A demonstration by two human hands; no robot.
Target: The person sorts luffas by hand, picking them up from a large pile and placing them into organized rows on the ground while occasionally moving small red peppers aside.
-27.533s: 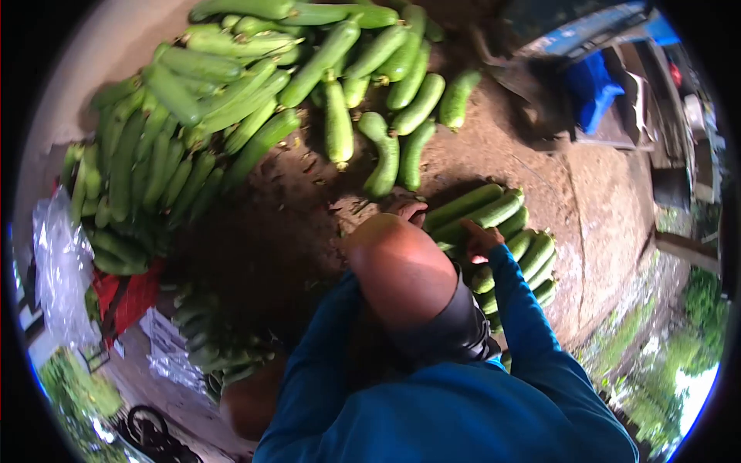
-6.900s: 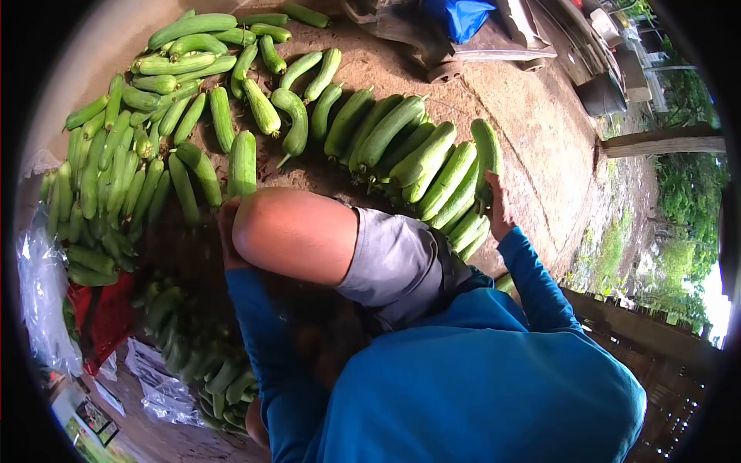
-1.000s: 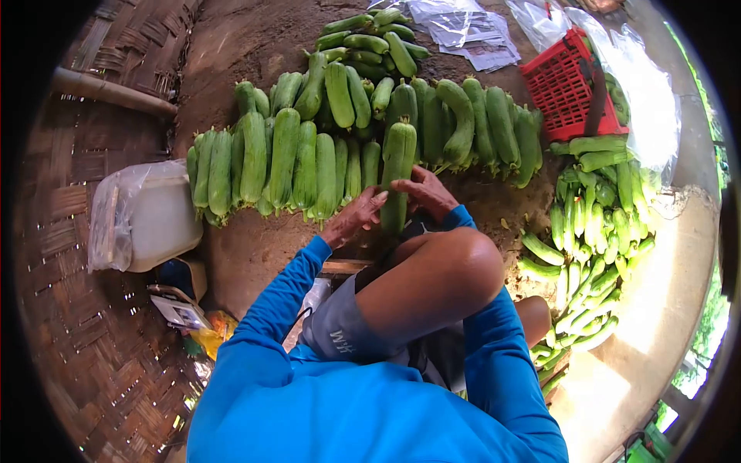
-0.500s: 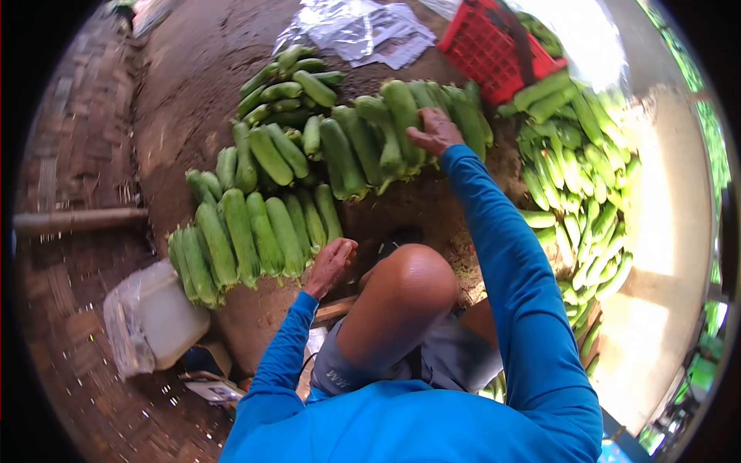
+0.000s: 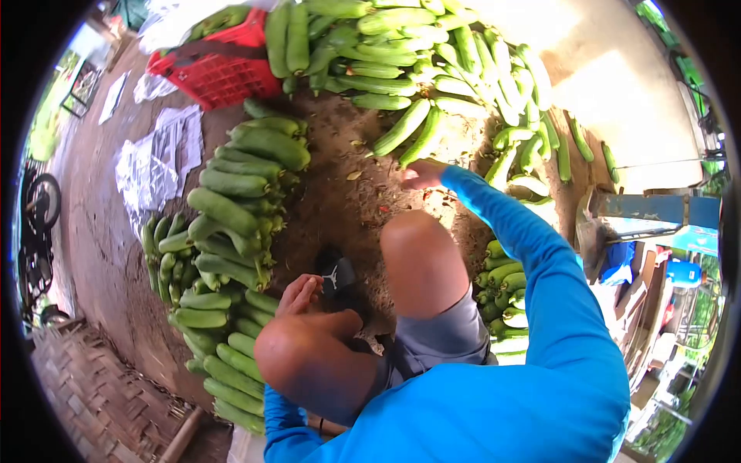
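My right hand [image 5: 423, 174] reaches out over the dirt floor, its slightly blurred fingers stretched out and holding nothing visible. Its fingertips are right by the lower end of a long green gourd [image 5: 424, 139], which leans beside another gourd [image 5: 403, 128] at the edge of the sunlit heap. Loosely curled above my bent knee, my left hand [image 5: 299, 295] shows nothing in its fingers. The nearest things to it are the neatly laid row of gourds [image 5: 231, 216] and the lower group of gourds [image 5: 231, 378], partly hidden behind my knee.
A red plastic crate [image 5: 224, 69] with gourds in it stands at the upper left. White plastic sheets [image 5: 162, 158] lie on the floor beyond the row. More gourds [image 5: 505, 285] are by my right thigh. A woven bamboo panel [image 5: 116, 393] is at the lower left.
My view has turned to the right. My right hand has left the gourd in the row and moved over to the sunlit heap. The left hand stays near my knee.
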